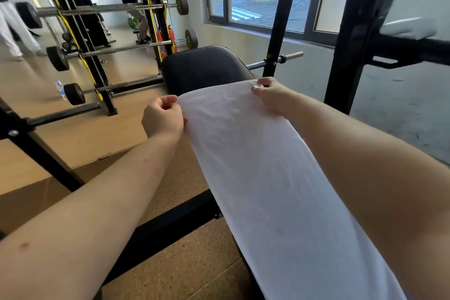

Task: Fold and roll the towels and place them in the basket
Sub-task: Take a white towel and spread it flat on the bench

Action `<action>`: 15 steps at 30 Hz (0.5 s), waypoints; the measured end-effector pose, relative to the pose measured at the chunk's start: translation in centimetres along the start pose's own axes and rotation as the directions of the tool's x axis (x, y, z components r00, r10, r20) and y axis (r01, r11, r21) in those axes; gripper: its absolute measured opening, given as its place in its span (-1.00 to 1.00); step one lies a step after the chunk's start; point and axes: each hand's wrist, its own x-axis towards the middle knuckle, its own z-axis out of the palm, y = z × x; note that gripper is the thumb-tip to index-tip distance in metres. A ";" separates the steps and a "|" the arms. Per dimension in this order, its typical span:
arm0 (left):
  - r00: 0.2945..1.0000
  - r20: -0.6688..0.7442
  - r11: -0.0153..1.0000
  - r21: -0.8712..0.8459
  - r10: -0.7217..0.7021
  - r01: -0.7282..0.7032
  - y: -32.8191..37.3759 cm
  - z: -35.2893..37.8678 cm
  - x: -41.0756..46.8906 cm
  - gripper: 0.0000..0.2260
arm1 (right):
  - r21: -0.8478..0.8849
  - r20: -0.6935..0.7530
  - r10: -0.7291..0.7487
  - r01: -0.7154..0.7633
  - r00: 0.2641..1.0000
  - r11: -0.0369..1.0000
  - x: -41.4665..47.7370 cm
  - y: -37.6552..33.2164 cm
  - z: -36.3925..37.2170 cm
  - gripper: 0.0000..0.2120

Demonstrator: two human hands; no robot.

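A long white towel (263,178) lies stretched lengthwise along a black padded weight bench (204,68), covering most of it from the near end to just short of the far end. My left hand (163,117) pinches the towel's far left corner with curled fingers. My right hand (270,95) grips the far right corner. Both arms reach forward on either side of the towel. No basket is in view.
A black bench frame bar (170,219) crosses the cork-coloured floor under my left arm. A barbell rack (97,56) with loaded bars stands to the left, and a water bottle (59,87) sits on the floor. Black rack uprights (353,44) and a window lie ahead right.
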 end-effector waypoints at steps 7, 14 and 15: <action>0.997 0.067 0.996 0.080 0.042 -0.047 2.0 -0.8 -2.2 -0.66 | -0.167 -0.057 0.052 -0.061 0.997 0.984 -4.5 2.3 -1.9 -0.26; 0.967 0.199 0.958 0.204 0.161 -0.202 3.1 -1.3 -7.8 -0.68 | -0.352 -0.068 0.038 -0.059 0.997 0.934 -11.3 4.1 -4.7 -0.34; 0.959 0.230 0.955 0.206 0.167 -0.215 3.3 -1.3 -8.7 -0.68 | -0.358 -0.066 0.030 -0.052 0.997 0.932 -12.4 4.1 -5.1 -0.34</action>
